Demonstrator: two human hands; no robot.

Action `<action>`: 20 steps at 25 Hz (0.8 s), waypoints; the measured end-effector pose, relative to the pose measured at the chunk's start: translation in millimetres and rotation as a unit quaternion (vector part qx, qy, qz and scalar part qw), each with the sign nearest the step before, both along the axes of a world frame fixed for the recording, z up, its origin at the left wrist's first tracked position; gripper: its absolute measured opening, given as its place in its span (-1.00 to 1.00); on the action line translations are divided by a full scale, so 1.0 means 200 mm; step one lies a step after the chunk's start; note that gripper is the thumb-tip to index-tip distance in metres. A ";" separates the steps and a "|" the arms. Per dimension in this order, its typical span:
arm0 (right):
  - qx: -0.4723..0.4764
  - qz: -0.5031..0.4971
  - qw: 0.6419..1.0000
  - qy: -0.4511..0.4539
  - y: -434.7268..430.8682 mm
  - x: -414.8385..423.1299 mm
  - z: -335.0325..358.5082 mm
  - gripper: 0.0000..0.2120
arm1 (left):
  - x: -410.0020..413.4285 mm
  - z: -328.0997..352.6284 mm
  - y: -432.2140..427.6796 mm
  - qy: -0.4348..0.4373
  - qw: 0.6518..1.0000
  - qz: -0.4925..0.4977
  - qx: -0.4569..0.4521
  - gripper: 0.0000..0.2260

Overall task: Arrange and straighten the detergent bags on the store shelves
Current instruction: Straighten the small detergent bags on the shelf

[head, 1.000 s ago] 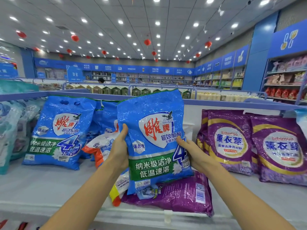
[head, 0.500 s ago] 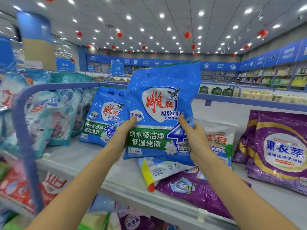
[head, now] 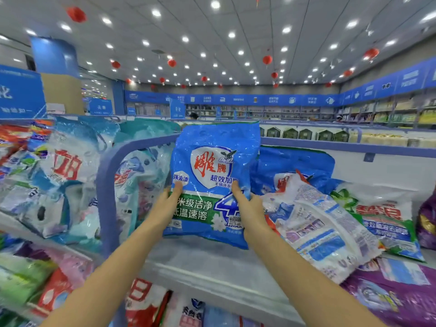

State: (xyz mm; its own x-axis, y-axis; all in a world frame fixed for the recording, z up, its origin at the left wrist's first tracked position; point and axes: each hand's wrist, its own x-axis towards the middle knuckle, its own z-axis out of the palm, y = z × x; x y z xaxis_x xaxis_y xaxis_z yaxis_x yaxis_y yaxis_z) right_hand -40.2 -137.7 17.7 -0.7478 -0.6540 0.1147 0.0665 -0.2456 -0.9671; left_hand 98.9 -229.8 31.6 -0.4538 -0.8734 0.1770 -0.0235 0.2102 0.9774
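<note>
bag [head: 212, 180]: upright at 12 o'clock over shelf [head: 200, 260] | left hand [head: 168, 204]: clamped on its 8 o'clock edge | right hand [head: 247, 208]: clamped on 4 o'clock edge | handling: likely heavy, soft, slick; grip both sides low

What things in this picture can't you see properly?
Head view:
- The second blue bag: mostly hidden behind the shiny blue plastic detergent bag and the white plastic bag.
- Fingers of the left hand and right hand: mostly behind the held bag.
- The small price sticker: too blurred to read.
- The purple plastic bag: cut off by the bottom right corner.
</note>
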 end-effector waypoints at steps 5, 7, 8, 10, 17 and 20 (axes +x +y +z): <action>0.066 -0.016 0.998 0.011 -0.10 0.04 -0.09 -0.48 | -0.03 -0.09 -0.15 -0.048 0.998 0.034 -0.004 -0.52; 0.071 -0.038 0.997 -0.014 -0.11 0.04 -0.08 -0.42 | -0.06 -0.10 -0.19 -0.038 0.998 0.044 0.009 -0.56; 0.064 -0.050 0.997 -0.018 -0.12 0.04 -0.06 -0.46 | -0.08 -0.11 -0.20 -0.037 0.998 0.049 0.000 -0.58; 0.051 -0.084 0.995 0.000 -0.13 0.04 -0.06 -0.61 | -0.09 -0.11 -0.19 -0.026 0.998 0.062 -0.020 -0.59; 0.084 -0.146 0.982 0.086 -0.10 0.03 -0.05 -0.80 | -0.10 -0.13 -0.20 0.019 0.998 0.053 0.000 -0.70; 0.063 -0.126 0.973 0.186 0.06 0.01 0.00 -0.82 | -0.09 -0.14 -0.20 0.053 0.997 0.039 -0.034 -0.63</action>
